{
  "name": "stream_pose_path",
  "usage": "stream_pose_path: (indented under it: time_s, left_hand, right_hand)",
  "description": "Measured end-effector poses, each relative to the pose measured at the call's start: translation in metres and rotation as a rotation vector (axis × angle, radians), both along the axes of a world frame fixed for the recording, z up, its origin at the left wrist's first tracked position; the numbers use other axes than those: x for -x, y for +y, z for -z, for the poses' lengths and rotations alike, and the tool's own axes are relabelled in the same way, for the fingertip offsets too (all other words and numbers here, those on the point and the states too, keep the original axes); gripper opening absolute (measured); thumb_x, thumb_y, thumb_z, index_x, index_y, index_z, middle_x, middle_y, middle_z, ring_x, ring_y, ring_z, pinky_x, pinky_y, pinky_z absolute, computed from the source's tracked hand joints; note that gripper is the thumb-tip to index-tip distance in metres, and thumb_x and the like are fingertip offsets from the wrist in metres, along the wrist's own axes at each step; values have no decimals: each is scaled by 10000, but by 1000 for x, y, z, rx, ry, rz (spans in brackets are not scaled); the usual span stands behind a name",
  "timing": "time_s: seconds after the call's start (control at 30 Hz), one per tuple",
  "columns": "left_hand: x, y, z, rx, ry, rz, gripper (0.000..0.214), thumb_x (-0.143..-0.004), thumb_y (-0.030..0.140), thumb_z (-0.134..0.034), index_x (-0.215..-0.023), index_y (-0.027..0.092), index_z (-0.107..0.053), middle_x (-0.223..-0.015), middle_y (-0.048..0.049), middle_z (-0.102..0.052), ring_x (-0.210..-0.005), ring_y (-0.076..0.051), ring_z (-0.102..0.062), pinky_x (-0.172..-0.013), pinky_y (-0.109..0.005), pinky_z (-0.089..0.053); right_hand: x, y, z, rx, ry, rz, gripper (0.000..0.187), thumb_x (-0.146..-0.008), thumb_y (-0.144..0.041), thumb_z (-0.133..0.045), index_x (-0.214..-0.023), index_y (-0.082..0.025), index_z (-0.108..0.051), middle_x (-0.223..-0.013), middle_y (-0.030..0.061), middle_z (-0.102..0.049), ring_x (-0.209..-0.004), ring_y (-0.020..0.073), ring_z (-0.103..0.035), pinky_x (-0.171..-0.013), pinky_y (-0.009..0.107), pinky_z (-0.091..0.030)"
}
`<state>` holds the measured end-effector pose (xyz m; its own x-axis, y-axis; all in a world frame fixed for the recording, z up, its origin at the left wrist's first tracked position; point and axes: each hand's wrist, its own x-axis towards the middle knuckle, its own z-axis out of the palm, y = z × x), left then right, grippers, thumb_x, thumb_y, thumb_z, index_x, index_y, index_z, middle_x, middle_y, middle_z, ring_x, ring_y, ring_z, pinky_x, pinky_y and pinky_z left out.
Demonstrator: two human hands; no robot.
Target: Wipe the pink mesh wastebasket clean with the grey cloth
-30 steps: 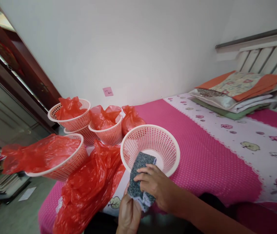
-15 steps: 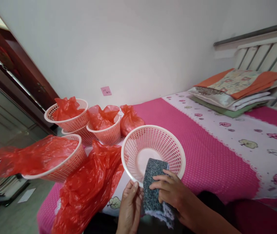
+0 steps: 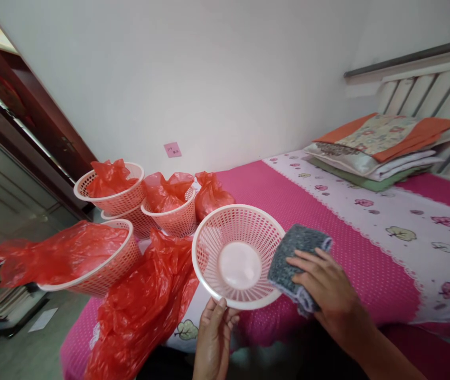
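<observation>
My left hand (image 3: 214,338) grips the near rim of an empty pink plastic basket (image 3: 213,237), tilted toward me above the bed's edge. My right hand (image 3: 324,287) is closed on a folded grey cloth (image 3: 294,250) and holds it against the basket's right outer rim. The inside of the basket shows a plain round bottom with nothing in it.
A loose red plastic bag (image 3: 141,306) lies at the bed's near left corner. Behind it stand several pink baskets lined with red bags (image 3: 102,250). The pink bedspread (image 3: 328,253) runs right toward folded pillows (image 3: 379,145) by the headboard. A white wall lies beyond.
My right hand has carried the grey cloth from the basket's near rim round to its right outer side. The left hand has taken hold of the near rim and tilted the basket up.
</observation>
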<state>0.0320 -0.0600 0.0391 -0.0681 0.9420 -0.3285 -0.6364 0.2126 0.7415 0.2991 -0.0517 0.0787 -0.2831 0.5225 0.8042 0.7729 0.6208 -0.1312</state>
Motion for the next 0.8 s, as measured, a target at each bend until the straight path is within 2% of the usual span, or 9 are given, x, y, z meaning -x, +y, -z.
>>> stream_pose_path:
  time_s: [0.1,0.17,0.23,0.3,0.43,0.57,0.7,0.8]
  left_hand:
    - [1,-1,4,-6,-2,-11,523,-667,403,-1004,-1052,163,-745,-1039,-72,-787,-820,-189,-748,-727,-297,-586]
    - [2,-3,5,5,-1,-9,528,-658,402,-1005,-1050,162,-747,-1052,-82,-786,-820,-191,-745,-719,-296,-583]
    - [2,-6,5,23,5,2,522,-649,403,-1005,-1034,159,-749,-1028,-85,-787,-808,-194,-740,-707,-293,-575]
    - [3,-9,6,23,12,-1,510,-661,419,-994,-1028,159,-753,-986,-81,-787,-785,-186,-727,-693,-283,-559]
    - [3,-12,12,4,24,-43,494,-688,460,-963,-1025,159,-763,-950,-75,-776,-741,-168,-695,-664,-270,-528]
    - [3,-14,20,-3,31,-50,461,-690,472,-961,-974,167,-766,-906,-49,-743,-707,-148,-647,-640,-263,-503]
    - [4,-15,24,-26,42,-53,394,-699,470,-958,-808,172,-724,-708,16,-622,-588,-101,-522,-577,-241,-436]
    - [4,-16,25,5,66,-43,404,-700,468,-950,-721,179,-669,-632,30,-570,-564,-101,-509,-576,-243,-420]
  right_hand:
    - [-23,-3,-8,-5,81,90,318,-858,-110,-480,-1094,-211,-666,-1261,125,-742,-1282,340,-641,-1124,541,-440]
    - [-32,-5,-7,48,212,149,335,-847,-128,-494,-1111,-223,-677,-1144,97,-761,-1116,320,-710,-999,472,-518]
    - [-37,-5,-3,186,398,231,287,-882,-175,-509,-1106,-230,-680,-986,61,-763,-898,277,-736,-834,390,-560]
    - [-40,-3,2,345,557,291,246,-921,-241,-507,-1091,-230,-686,-911,42,-757,-799,251,-723,-742,340,-558]
    - [-42,4,10,507,640,195,276,-933,-355,-489,-993,-222,-724,-894,47,-769,-803,247,-714,-735,317,-562]
    - [-31,9,6,714,664,147,325,-920,-516,-583,-848,-229,-720,-807,38,-763,-766,248,-717,-694,307,-567]
    - [-11,7,-2,901,647,69,401,-854,-606,-673,-875,-214,-757,-857,41,-797,-849,271,-750,-753,318,-588]
    - [-3,3,-3,967,710,49,414,-836,-610,-697,-880,-207,-779,-846,48,-803,-860,283,-756,-781,339,-602]
